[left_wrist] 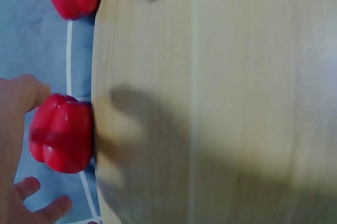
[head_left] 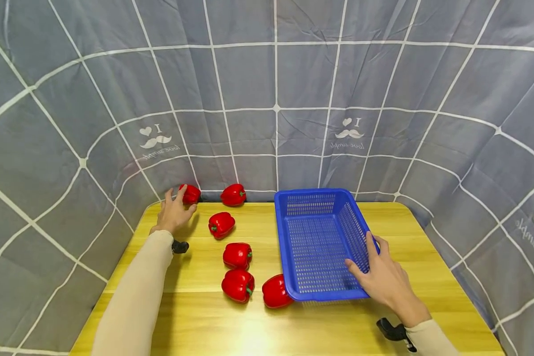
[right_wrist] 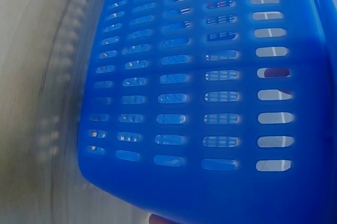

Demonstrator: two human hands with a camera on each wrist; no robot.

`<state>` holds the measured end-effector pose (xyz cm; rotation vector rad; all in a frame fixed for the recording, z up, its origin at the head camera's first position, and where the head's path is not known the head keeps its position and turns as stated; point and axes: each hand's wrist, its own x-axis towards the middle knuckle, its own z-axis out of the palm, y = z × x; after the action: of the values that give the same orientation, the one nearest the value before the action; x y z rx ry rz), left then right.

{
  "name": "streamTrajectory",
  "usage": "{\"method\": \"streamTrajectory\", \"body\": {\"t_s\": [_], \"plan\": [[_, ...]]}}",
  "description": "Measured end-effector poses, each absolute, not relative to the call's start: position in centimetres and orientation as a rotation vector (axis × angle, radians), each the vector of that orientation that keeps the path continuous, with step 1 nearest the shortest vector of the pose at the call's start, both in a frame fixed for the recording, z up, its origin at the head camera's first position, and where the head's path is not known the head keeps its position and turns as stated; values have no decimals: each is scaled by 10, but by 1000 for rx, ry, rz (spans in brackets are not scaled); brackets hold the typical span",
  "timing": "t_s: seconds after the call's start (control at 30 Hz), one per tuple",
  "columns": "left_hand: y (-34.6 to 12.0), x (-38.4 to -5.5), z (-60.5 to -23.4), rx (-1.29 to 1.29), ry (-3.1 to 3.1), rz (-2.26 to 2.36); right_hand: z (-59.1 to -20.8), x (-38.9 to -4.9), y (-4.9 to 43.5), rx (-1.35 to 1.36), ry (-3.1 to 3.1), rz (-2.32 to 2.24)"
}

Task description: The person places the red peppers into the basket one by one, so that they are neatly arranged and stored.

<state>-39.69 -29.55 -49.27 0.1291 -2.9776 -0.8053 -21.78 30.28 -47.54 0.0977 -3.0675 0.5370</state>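
Observation:
At the back left of the table, my left hand (head_left: 174, 215) reaches over a red bell pepper (head_left: 190, 194) with its fingers spread. In the left wrist view, thumb and fingertips stand on either side of that bell pepper (left_wrist: 62, 134), with a gap on the finger side. My right hand (head_left: 384, 277) grips the right front rim of a blue plastic basket (head_left: 322, 296), thumb over the inside and fingers toward the outside. The basket holds nothing. Its slotted side wall (right_wrist: 184, 113) fills the right wrist view, where only a fingertip (right_wrist: 160, 219) shows at the bottom.
More red bell peppers lie left of the basket: one at the back edge (head_left: 233, 195), one nearer (head_left: 221, 225), a pair (head_left: 238, 286) in front, and one (head_left: 276, 291) partly under the basket's rim. A grey gridded curtain (head_left: 253, 133) hangs behind the wooden table (head_left: 204, 321).

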Motion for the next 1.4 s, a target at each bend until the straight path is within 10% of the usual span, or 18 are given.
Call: {"method": "streamTrajectory", "body": {"t_s": [1.4], "plan": [[-300, -404, -505, 155, -2822, -824, -465, -222, 305, 84, -3091, 536]]}}
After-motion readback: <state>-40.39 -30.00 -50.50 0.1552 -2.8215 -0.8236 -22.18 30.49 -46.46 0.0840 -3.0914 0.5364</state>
